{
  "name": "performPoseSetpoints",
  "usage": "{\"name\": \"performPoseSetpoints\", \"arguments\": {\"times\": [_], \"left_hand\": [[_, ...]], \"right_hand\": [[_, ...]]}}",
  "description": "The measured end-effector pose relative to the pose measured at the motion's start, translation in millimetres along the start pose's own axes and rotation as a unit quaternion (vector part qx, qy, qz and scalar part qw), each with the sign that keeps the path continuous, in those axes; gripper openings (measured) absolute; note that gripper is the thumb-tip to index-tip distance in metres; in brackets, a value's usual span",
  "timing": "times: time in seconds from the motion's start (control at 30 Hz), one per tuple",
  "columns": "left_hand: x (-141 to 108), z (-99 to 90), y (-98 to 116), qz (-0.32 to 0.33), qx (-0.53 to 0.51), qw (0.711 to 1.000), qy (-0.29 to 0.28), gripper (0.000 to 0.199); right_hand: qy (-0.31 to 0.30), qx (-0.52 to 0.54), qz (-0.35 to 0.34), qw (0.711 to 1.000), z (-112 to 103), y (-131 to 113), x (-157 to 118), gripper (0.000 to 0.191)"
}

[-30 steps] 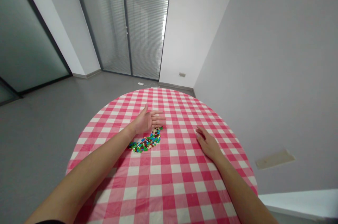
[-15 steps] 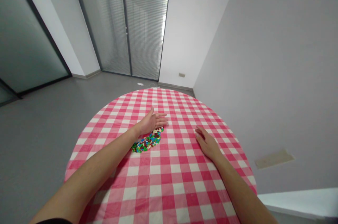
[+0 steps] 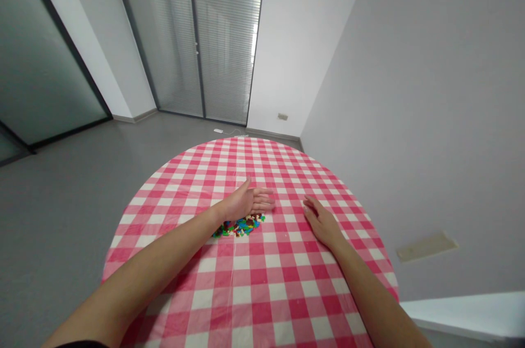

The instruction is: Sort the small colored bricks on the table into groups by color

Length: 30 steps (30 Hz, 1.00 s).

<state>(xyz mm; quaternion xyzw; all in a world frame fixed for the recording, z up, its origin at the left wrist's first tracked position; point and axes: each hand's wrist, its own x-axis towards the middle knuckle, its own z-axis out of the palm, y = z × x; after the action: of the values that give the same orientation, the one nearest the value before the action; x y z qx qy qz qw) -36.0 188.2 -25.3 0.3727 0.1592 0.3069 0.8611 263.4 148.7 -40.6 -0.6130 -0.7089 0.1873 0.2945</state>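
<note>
right wall (image 3: 414, 96) is taking up most of the right side, plain grey-white. floor (image 3: 69, 200) is running grey down the left and behind the table (image 3: 268, 293). frosted glass (image 3: 36, 63) is standing at far left in a dark frame; blinds (image 3: 223, 36) are hanging behind dark-framed glass at the back. table is showing a rounded far edge and wearing a pink-and-white checked cloth (image 3: 200, 167).

left arm (image 3: 143, 263) is reaching in from the lower left, over the cloth. right arm (image 3: 369, 282) is coming in from the lower right.

left hand (image 3: 240, 204) is standing on edge, thumb up, palm facing the wearer, fingers straight and pointing right. it's spreading wide, gripping nothing visible. right hand (image 3: 323, 223) is resting on the cloth, well apart from the bricks, fingers loosely bent, thumb off the index; nothing is showing in its grasp.

pile (image 3: 245, 226) of small bricks, mixed green, blue, brown and cream, is lying on the cloth just below the left palm, its left end partly hiding behind the wrist. can't tell if palm and pile are touching.

outlet (image 3: 283, 116) is sitting low on the back wall (image 3: 293, 63).
</note>
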Motion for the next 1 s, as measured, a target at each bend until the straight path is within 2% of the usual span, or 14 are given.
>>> {"name": "performPoseSetpoints", "arguments": {"times": [0.1, 0.17, 0.3, 0.4, 0.47, 0.57, 0.7, 1.0], "left_hand": [[-15, 6.1, 14, 0.013, -0.002, 1.000, 0.007, 0.083], [-35, 4.4, 29, 0.066, 0.005, 0.997, 0.028, 0.087], [-85, -12.6, 50, 0.140, 0.045, 0.979, 0.140, 0.086], [-114, -25.2, 46, 0.147, 0.075, 0.962, 0.218, 0.083], [-124, -28.5, 37, 0.159, 0.086, 0.953, 0.243, 0.082], [-126, -26.5, 22, 0.176, 0.083, 0.949, 0.248, 0.081], [-116, -18.8, 8, 0.180, 0.067, 0.952, 0.237, 0.078], [-91, -0.5, -6, 0.168, 0.073, 0.962, 0.203, 0.076]], "right_hand": [[-0.002, 0.003, 0.001, 1.000, 0, 1, 0, 0.050], [-0.003, 0.003, 0.001, 1.000, 0, 2, 0, 0.050], [0.002, -0.001, -0.004, 1.000, 1, 3, 1, 0.050], [-0.001, -0.007, -0.005, 1.000, 1, 4, 1, 0.050], [-0.002, -0.014, -0.001, 1.000, 1, 4, 1, 0.050], [-0.004, -0.016, 0.001, 1.000, 1, 4, 1, 0.050], [-0.002, -0.021, 0.003, 1.000, 1, 3, 1, 0.050], [0.000, -0.024, 0.002, 1.000, 0, 0, 0, 0.049]]}}
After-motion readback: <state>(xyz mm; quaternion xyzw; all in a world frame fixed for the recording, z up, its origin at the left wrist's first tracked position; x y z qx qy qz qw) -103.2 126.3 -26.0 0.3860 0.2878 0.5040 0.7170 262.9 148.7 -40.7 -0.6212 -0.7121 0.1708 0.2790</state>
